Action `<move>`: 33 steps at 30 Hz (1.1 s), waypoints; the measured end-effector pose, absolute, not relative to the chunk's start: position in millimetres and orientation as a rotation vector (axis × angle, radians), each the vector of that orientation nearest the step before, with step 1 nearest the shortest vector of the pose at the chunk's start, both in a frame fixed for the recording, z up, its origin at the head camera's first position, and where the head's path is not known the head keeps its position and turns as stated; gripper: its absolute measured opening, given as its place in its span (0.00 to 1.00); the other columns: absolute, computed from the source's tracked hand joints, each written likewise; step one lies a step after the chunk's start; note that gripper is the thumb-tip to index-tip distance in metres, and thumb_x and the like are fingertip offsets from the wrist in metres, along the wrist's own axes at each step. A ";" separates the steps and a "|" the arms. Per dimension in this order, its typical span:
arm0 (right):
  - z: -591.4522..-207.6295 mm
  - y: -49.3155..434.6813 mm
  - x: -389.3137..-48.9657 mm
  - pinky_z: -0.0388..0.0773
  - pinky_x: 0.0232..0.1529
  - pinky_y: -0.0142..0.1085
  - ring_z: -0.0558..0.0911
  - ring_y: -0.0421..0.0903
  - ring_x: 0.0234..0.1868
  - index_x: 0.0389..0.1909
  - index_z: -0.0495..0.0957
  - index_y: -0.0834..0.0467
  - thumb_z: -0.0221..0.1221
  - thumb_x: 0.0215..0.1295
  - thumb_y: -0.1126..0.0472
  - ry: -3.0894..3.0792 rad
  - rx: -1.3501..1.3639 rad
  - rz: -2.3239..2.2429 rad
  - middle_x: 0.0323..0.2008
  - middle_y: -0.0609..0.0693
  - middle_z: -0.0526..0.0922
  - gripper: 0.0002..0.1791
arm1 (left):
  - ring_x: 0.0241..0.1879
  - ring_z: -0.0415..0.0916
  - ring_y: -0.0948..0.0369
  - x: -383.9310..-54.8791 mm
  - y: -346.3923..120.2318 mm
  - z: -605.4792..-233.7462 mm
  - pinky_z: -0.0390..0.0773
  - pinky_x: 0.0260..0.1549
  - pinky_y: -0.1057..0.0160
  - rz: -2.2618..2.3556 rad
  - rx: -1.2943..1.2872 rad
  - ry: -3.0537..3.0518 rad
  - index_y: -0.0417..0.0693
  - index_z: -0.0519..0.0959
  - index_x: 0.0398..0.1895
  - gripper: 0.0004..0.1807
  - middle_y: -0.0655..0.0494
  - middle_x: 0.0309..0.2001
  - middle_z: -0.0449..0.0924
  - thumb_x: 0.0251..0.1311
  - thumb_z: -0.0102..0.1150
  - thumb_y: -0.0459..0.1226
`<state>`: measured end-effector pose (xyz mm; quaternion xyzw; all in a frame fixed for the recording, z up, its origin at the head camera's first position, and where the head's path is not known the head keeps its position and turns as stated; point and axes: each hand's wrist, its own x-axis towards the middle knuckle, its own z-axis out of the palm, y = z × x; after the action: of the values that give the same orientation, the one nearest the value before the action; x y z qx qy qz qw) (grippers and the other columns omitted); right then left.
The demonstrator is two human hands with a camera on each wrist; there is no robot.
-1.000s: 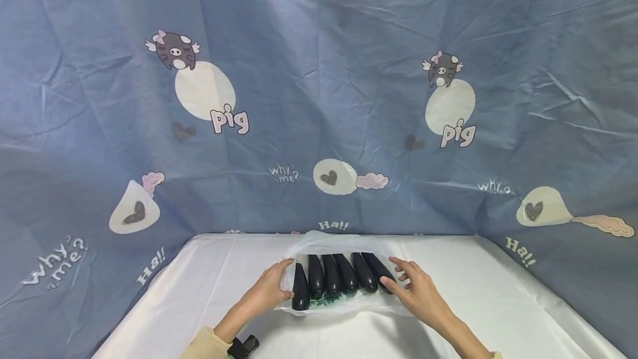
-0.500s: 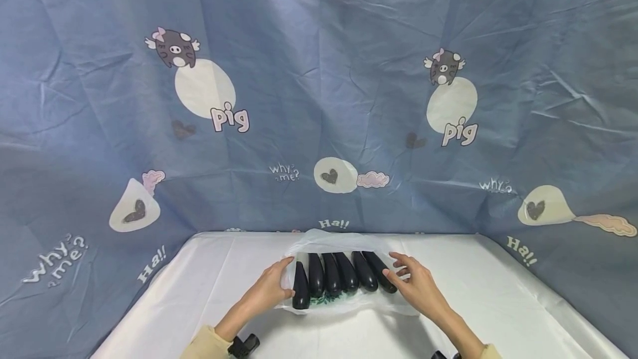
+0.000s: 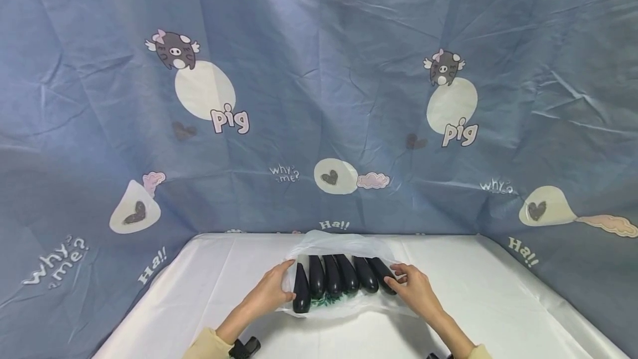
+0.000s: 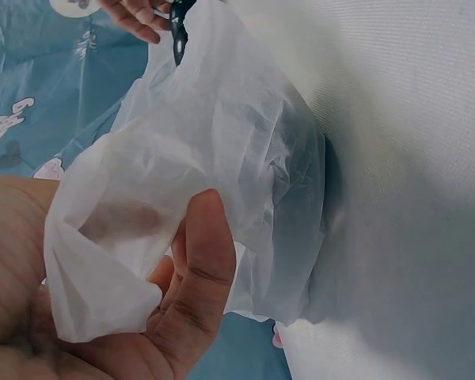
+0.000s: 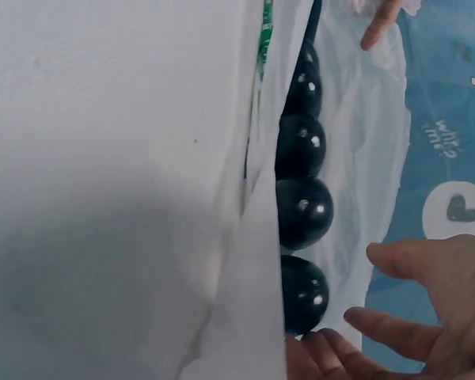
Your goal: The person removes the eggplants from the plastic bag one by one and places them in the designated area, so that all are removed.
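Several dark eggplants (image 3: pixel 333 276) lie side by side in a thin white plastic bag (image 3: pixel 344 244) with green print on it. At the left end, my left hand (image 3: pixel 271 288) holds the bag's edge. Thin plastic passes between the curled fingers of the left hand (image 4: pixel 194 293) in the left wrist view. Across the row, my right hand (image 3: pixel 415 288) is at the right-end eggplant (image 3: pixel 381 275), its thumb over it and its fingers loosely spread. Two fingertips of the right hand (image 5: pixel 427 301) stand apart from the nearest rounded end in the right wrist view; lower fingers reach its underside.
A white cloth (image 3: pixel 498 292) covers the table under the bag. Behind it hangs a blue printed curtain (image 3: pixel 309 98), which also closes in both sides. A black strap mount (image 3: pixel 244 347) sits on the left wrist.
The right hand has shifted slightly down, and the right-end eggplant's top end lies a little lower. My left hand stays at the bag's left edge. The other eggplants look nearly unmoved.
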<state>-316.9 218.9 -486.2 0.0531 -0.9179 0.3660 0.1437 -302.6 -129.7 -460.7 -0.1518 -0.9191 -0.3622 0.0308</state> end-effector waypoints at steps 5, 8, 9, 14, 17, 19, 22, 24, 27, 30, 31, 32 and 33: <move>-491.7 218.9 -318.6 0.81 0.30 0.36 0.84 0.47 0.33 0.47 0.81 0.64 0.68 0.55 0.57 -2.665 0.138 1.019 0.37 0.56 0.82 0.20 | 0.65 0.62 0.33 -303.0 -129.5 -460.6 0.66 0.60 0.33 -1.124 -0.462 -2.834 0.34 0.65 0.66 0.43 0.29 0.64 0.66 0.43 0.71 0.28; -494.8 218.0 -317.9 0.80 0.31 0.37 0.83 0.46 0.32 0.46 0.81 0.65 0.69 0.53 0.58 -2.664 0.146 0.999 0.36 0.57 0.82 0.21 | 0.64 0.62 0.33 -303.1 -129.3 -461.1 0.66 0.60 0.34 -1.132 -0.470 -2.831 0.33 0.65 0.66 0.43 0.29 0.64 0.66 0.42 0.71 0.28; -495.7 217.3 -317.5 0.81 0.32 0.37 0.83 0.46 0.32 0.46 0.81 0.65 0.69 0.53 0.59 -2.661 0.149 0.996 0.36 0.58 0.82 0.21 | 0.65 0.62 0.33 -302.9 -129.3 -461.3 0.66 0.60 0.34 -1.138 -0.471 -2.829 0.33 0.64 0.66 0.43 0.29 0.64 0.66 0.42 0.71 0.28; -499.4 213.2 -315.5 0.81 0.32 0.39 0.83 0.46 0.31 0.45 0.81 0.66 0.70 0.51 0.61 -2.634 0.150 0.958 0.35 0.58 0.82 0.21 | 0.64 0.62 0.33 -302.6 -129.1 -462.2 0.66 0.60 0.34 -1.141 -0.479 -2.825 0.32 0.64 0.66 0.43 0.28 0.64 0.66 0.42 0.70 0.28; -501.6 210.9 -315.1 0.81 0.31 0.41 0.84 0.47 0.30 0.45 0.80 0.66 0.70 0.50 0.61 -2.617 0.143 0.920 0.34 0.58 0.84 0.21 | 0.63 0.63 0.33 -302.4 -128.8 -462.6 0.67 0.59 0.34 -1.128 -0.485 -2.823 0.32 0.64 0.66 0.43 0.28 0.63 0.66 0.42 0.70 0.27; -503.3 209.9 -314.6 0.82 0.32 0.43 0.85 0.50 0.31 0.44 0.80 0.66 0.71 0.49 0.60 -2.608 0.140 0.889 0.33 0.59 0.86 0.22 | 0.63 0.64 0.33 -302.3 -128.7 -462.9 0.67 0.59 0.34 -1.118 -0.486 -2.822 0.32 0.65 0.66 0.43 0.27 0.63 0.67 0.41 0.71 0.27; -505.2 209.1 -313.1 0.82 0.34 0.46 0.86 0.54 0.32 0.45 0.80 0.67 0.71 0.48 0.60 -2.601 0.139 0.862 0.31 0.60 0.86 0.23 | 0.63 0.64 0.32 -301.9 -128.5 -463.2 0.68 0.58 0.34 -1.113 -0.487 -2.821 0.32 0.65 0.66 0.43 0.27 0.63 0.67 0.41 0.70 0.27; -505.9 208.8 -312.1 0.82 0.34 0.47 0.86 0.55 0.33 0.45 0.80 0.67 0.72 0.47 0.59 -2.602 0.134 0.853 0.30 0.61 0.86 0.24 | 0.63 0.64 0.32 -301.6 -128.3 -463.7 0.67 0.59 0.34 -1.115 -0.488 -2.819 0.32 0.65 0.66 0.43 0.27 0.63 0.67 0.41 0.70 0.27; -505.0 208.2 -310.3 0.82 0.32 0.45 0.86 0.52 0.31 0.44 0.80 0.67 0.72 0.47 0.59 -2.605 0.124 0.869 0.29 0.59 0.86 0.24 | 0.63 0.64 0.32 -301.5 -128.1 -464.4 0.67 0.59 0.35 -1.118 -0.491 -2.816 0.31 0.65 0.65 0.43 0.26 0.63 0.67 0.41 0.70 0.27; -502.5 207.2 -308.3 0.82 0.31 0.42 0.85 0.47 0.29 0.44 0.80 0.67 0.71 0.48 0.58 -2.613 0.113 0.891 0.28 0.56 0.86 0.24 | 0.63 0.64 0.33 -301.6 -127.8 -464.5 0.67 0.59 0.35 -1.122 -0.485 -2.816 0.31 0.65 0.65 0.43 0.27 0.63 0.67 0.41 0.70 0.27; -501.5 206.9 -307.4 0.81 0.30 0.41 0.85 0.46 0.28 0.44 0.80 0.67 0.71 0.48 0.58 -2.615 0.109 0.900 0.27 0.56 0.86 0.24 | 0.63 0.64 0.33 -301.7 -127.6 -464.4 0.67 0.59 0.35 -1.122 -0.481 -2.817 0.31 0.65 0.65 0.43 0.27 0.63 0.67 0.41 0.70 0.27; -500.6 206.8 -306.7 0.81 0.30 0.40 0.84 0.46 0.28 0.44 0.80 0.67 0.71 0.48 0.58 -2.620 0.105 0.905 0.27 0.55 0.86 0.24 | 0.63 0.64 0.33 -301.9 -127.5 -464.4 0.67 0.59 0.35 -1.123 -0.477 -2.819 0.31 0.65 0.65 0.43 0.27 0.63 0.66 0.41 0.70 0.27; -499.8 206.6 -305.9 0.81 0.30 0.40 0.84 0.45 0.28 0.44 0.80 0.67 0.71 0.48 0.57 -2.624 0.104 0.906 0.27 0.55 0.86 0.24 | 0.63 0.64 0.33 -302.0 -127.4 -464.3 0.67 0.59 0.35 -1.124 -0.474 -2.822 0.31 0.65 0.65 0.43 0.27 0.63 0.66 0.41 0.70 0.27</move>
<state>-305.9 206.6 -499.8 0.0367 -0.9290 0.3208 0.1806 -302.0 -127.4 -464.3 -0.1540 -0.9174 -0.3655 0.0337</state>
